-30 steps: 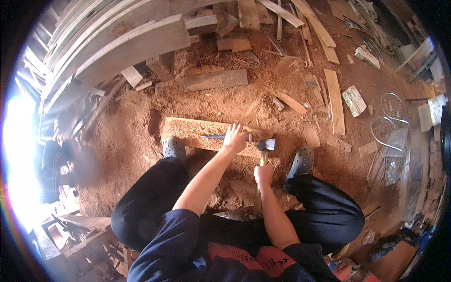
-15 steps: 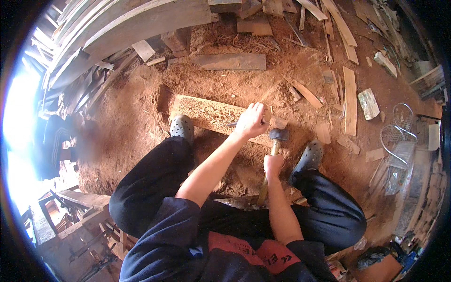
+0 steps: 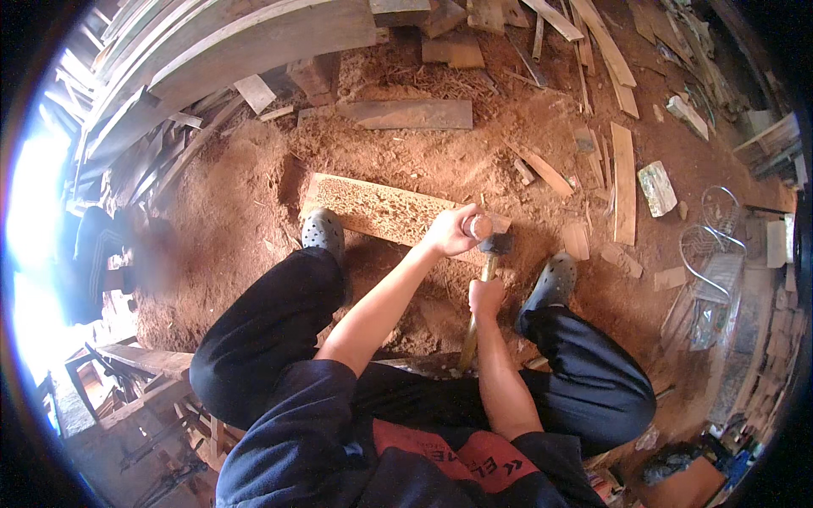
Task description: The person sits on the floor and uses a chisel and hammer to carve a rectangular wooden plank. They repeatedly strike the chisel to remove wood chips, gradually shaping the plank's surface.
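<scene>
My left hand [image 3: 450, 232] is closed around a chisel, whose round wooden handle end [image 3: 479, 226] faces up; its blade is hidden below the hand. Under that hand lies a long wooden board [image 3: 373, 206], its surface covered with small carved marks. My right hand [image 3: 485, 298] grips a hammer by its handle [image 3: 467, 345]. The dark hammer head [image 3: 496, 244] is close to the chisel's handle end, at the board's right end. My left foot in a grey clog [image 3: 323, 229] is at the board's near edge.
My right foot, also in a clog [image 3: 555, 279], stands on the sawdust-covered ground [image 3: 229, 245]. Large planks [image 3: 271, 46] are stacked at the far left. Loose wood strips [image 3: 623, 182], a pale block [image 3: 656, 188] and a wire frame [image 3: 720, 254] lie to the right.
My left hand has turned and lowered slightly, bringing the chisel from a slanted hold, with its blade showing, to a more upright one. The hammer has shifted slightly left.
</scene>
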`<state>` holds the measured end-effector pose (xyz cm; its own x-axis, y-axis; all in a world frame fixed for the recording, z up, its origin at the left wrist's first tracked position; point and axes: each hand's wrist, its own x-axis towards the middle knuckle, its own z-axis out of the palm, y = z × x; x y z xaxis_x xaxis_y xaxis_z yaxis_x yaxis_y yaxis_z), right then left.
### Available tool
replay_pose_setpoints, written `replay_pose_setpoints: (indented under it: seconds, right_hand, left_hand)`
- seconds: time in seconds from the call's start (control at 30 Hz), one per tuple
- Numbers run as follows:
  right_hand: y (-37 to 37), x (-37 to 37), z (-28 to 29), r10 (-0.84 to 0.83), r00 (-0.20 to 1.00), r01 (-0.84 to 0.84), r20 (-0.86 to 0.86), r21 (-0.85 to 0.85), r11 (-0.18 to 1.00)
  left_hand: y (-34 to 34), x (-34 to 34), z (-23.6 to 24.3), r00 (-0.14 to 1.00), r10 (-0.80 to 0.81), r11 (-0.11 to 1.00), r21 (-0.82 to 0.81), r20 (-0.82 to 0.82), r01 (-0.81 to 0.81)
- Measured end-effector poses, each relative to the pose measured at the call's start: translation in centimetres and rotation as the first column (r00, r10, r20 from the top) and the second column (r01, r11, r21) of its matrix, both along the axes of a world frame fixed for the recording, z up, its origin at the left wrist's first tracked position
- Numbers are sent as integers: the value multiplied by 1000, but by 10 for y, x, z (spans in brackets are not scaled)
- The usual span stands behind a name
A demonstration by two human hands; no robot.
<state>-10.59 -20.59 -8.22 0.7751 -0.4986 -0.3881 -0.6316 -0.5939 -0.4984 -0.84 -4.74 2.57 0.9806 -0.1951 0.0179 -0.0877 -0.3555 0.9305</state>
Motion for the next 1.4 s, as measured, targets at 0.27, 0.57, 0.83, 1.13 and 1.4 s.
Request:
replay_pose_setpoints:
  seconds: [0.27,0.57,0.83,1.13,1.4]
  right_hand:
    - [12,14,58,-104,952,244,-288,511,824]
    - [-15,15,102,-298,949,266,-104,770,579]
    - [-15,24,194,263,937,-299,229,140,944]
    - [16,15,189,340,940,-342,39,74,937]
    - [4,12,167,270,958,-283,101,144,948]
  left_hand:
    - [4,3,-15,1000,-5,1000,8,-24,5]
    - [19,7,-9,998,50,996,-76,-47,-54]
    - [15,2,-16,996,-7,999,-38,-85,3]
    - [16,-1,-13,999,-37,996,-80,-32,34]
    - [12,2,-3,994,-105,994,17,-42,106]
